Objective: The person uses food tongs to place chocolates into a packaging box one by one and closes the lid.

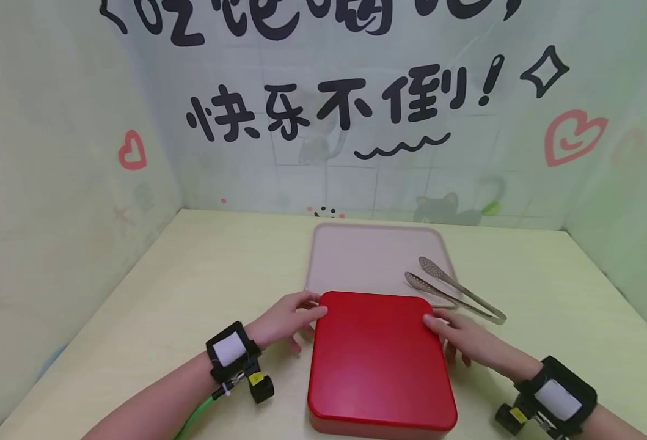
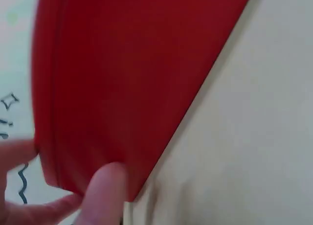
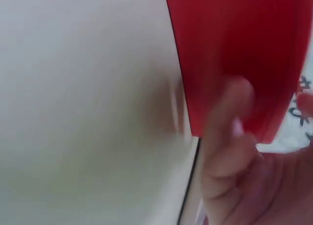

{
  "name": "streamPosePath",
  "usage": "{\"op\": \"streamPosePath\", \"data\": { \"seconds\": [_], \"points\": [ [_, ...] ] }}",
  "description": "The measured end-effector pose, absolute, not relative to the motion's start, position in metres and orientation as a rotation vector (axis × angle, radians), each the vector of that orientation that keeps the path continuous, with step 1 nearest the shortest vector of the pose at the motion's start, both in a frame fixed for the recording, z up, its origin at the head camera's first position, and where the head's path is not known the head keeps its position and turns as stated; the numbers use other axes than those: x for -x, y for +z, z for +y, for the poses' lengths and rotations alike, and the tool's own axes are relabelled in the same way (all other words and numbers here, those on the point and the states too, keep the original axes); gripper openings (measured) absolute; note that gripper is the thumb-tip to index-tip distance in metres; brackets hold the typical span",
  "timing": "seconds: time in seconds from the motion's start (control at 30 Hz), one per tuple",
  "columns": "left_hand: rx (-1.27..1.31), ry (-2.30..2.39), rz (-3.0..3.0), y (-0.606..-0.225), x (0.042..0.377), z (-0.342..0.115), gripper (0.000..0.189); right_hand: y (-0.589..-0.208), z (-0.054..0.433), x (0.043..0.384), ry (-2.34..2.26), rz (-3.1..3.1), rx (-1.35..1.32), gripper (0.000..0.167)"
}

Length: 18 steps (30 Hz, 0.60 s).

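Observation:
A red rectangular box (image 1: 383, 360) with rounded corners and a smooth top is at the near middle of the table. My left hand (image 1: 287, 318) holds its far left corner, the thumb lying at the upper edge. At the far right corner, my right hand (image 1: 474, 342) grips it with bent fingers along the side. In the left wrist view, the thumb (image 2: 105, 193) lies against the box's red wall (image 2: 127, 88). The right wrist view has curled fingers (image 3: 227, 156) in front of the other wall (image 3: 244, 49). The box's underside is hidden.
Behind the box lies a pale pink tray (image 1: 367, 256), its near edge partly covered. Metal tongs (image 1: 466, 294) rest across the tray's right side, spread apart, their bend on the table (image 1: 235, 263). Printed cloth walls (image 1: 323, 153) stand behind and at both sides.

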State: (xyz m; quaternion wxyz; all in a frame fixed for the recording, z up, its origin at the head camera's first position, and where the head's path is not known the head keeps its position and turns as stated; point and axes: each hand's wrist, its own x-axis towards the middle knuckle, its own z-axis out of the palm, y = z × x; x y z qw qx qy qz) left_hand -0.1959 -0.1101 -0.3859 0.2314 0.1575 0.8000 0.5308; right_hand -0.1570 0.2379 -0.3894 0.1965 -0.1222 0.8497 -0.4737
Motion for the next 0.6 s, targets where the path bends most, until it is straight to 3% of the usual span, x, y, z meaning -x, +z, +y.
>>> {"op": "streamPosePath", "data": {
  "seconds": [0.1,0.23,0.6],
  "points": [
    [-0.452,1.368,2.116,-0.383,0.176,-0.119,0.077,-0.392,0.246,0.136,-1.292,2.194,0.390,0.070],
    [-0.471,1.351,2.035,-0.382,0.156,-0.123,0.096,-0.396,0.251,0.115,-1.349,2.028,0.500,0.076],
    [-0.499,1.422,2.041,-0.385,0.144,-0.122,0.096,-0.407,0.257,0.111,-1.429,1.964,0.598,0.065]
  ]
}}
